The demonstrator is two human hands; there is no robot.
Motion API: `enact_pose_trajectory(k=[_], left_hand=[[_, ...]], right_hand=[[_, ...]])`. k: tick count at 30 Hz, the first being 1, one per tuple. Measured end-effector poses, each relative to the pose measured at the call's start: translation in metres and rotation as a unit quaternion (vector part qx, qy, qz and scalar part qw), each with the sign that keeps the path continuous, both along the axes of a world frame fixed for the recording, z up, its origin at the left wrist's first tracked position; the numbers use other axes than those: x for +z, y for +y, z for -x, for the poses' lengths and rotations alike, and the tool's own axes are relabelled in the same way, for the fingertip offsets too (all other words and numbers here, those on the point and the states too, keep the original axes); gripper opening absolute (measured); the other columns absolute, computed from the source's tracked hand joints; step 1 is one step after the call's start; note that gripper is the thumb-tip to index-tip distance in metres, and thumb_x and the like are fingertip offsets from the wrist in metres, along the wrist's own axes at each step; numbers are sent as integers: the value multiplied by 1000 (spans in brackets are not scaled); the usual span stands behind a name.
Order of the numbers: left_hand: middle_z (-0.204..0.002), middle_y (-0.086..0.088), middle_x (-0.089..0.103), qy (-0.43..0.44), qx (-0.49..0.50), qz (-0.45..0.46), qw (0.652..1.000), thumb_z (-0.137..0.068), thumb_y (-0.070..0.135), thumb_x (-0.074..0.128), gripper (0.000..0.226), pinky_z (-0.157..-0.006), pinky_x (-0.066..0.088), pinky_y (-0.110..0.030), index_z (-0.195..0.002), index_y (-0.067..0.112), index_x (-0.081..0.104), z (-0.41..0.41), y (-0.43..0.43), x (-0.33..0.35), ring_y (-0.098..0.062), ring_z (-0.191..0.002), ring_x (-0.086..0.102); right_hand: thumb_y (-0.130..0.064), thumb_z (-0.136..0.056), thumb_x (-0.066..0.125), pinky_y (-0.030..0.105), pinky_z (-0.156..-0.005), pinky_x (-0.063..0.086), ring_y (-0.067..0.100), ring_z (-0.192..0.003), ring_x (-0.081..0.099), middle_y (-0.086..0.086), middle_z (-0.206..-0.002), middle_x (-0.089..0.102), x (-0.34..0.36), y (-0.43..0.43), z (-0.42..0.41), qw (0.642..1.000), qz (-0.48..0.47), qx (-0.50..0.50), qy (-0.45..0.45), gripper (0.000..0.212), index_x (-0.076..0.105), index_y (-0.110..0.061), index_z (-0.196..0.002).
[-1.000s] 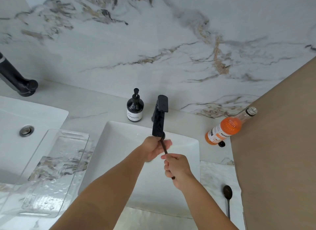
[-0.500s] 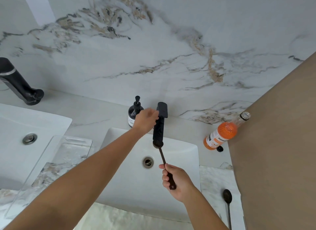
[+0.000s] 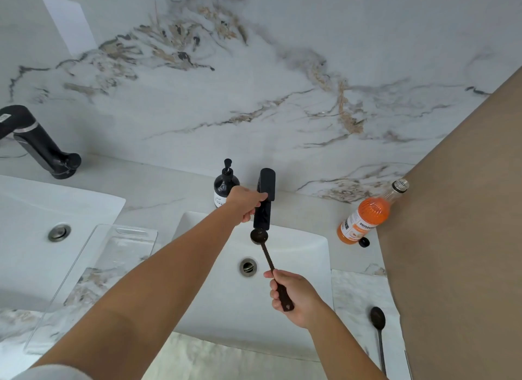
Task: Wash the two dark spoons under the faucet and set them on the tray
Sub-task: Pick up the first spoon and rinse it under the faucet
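My right hand grips the handle of a dark spoon over the white sink. Its bowl sits just under the spout of the black faucet. My left hand reaches up and wraps around the faucet's lever at the top. I see no water stream. A second dark spoon lies on the counter to the right of the sink. The clear tray lies on the counter left of the sink, with nothing on it.
A dark soap pump bottle stands behind the sink, left of the faucet. An orange bottle leans at the back right beside a brown panel. A second sink and black faucet are at far left.
My left hand let go of the spoon's bowl and rose to the faucet lever. My right hand still holds the spoon handle, now lower, with the bowl under the spout.
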State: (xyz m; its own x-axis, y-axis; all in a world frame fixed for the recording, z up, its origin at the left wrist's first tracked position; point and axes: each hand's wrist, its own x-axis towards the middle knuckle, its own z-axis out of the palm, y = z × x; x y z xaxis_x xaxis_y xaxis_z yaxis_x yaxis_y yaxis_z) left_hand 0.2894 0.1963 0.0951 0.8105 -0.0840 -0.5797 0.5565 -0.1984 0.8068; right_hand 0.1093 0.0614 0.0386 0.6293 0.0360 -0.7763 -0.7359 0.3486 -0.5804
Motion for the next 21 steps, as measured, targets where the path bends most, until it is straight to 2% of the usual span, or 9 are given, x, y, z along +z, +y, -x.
enact_pose_trajectory(k=[2, 4, 6, 8, 11, 15, 17, 19, 21], left_hand=[[-72, -2, 57, -48, 15, 26, 998, -88, 29, 67, 20, -46, 34, -24, -81, 11, 60, 8, 6, -9, -15, -52, 43], [-76, -2, 59, -57, 94, 28, 994, -91, 34, 57, 25, -53, 39, -26, -83, 12, 63, 22, 17, -26, -16, -56, 45], [-83, -6, 62, -9, 151, -6, 989, -96, 37, 50, 33, -58, 43, -28, -93, 8, 65, 43, 30, -54, -19, -62, 50], [-94, -7, 65, 76, 126, 0, 989, -98, 44, 47, 42, -63, 47, -30, -101, 6, 65, 68, 39, -81, -21, -72, 58], [-104, -10, 70, 182, 105, 102, 972, -98, 56, 39, 55, -69, 52, -34, -105, 8, 65, 99, 45, -101, -27, -86, 66], [-96, -13, 73, 224, 102, 208, 946, -95, 62, 41, 67, -69, 54, -34, -109, 3, 69, 122, 45, -110, -30, -80, 68], [-99, -16, 72, 242, 112, 297, 917, -94, 65, 38, 73, -71, 52, -35, -106, 0, 68, 126, 40, -110, -30, -78, 65], [-104, -17, 70, 257, 135, 356, 888, -95, 62, 39, 68, -80, 53, -37, -104, -1, 64, 125, 36, -106, -32, -91, 66], [-98, -15, 69, 267, 152, 397, 865, -95, 60, 42, 62, -79, 53, -37, -101, 2, 61, 124, 31, -100, -31, -94, 63]], right_hand=[[-15, -99, 51, 27, -46, 35, 17, -50, 46, 5, -62, 53, -3, -2, 6, 1000, 17, 17, 1, 23, 69, 0, -99], [-15, -99, 51, 27, -47, 34, 17, -52, 46, 6, -64, 53, -7, -4, 16, 999, 30, 39, 4, 23, 69, 0, -100], [-16, -99, 52, 27, -46, 35, 17, -54, 47, 7, -64, 54, -11, -2, 28, 998, 26, 57, -3, 23, 69, -1, -98], [-15, -99, 52, 27, -46, 36, 18, -55, 48, 8, -65, 55, -14, 4, 38, 998, 1, 55, -17, 23, 71, -2, -94], [-14, -99, 52, 29, -47, 38, 20, -54, 47, 10, -63, 55, -19, 16, 50, 999, 1, 27, -30, 24, 71, 0, -92], [-13, -99, 52, 30, -48, 37, 21, -51, 45, 8, -59, 55, -19, 28, 58, 997, 47, 57, -37, 26, 72, -2, -86], [-12, -99, 51, 29, -47, 37, 21, -49, 45, 6, -57, 54, -17, 31, 59, 994, 81, 60, -44, 27, 72, -2, -86], [-12, -99, 50, 28, -46, 36, 21, -48, 44, 5, -56, 54, -15, 33, 60, 988, 123, 78, -57, 26, 71, -3, -87], [-13, -98, 50, 27, -46, 36, 21, -47, 43, 5, -56, 53, -13, 34, 62, 981, 156, 89, -69, 26, 72, -6, -87]])
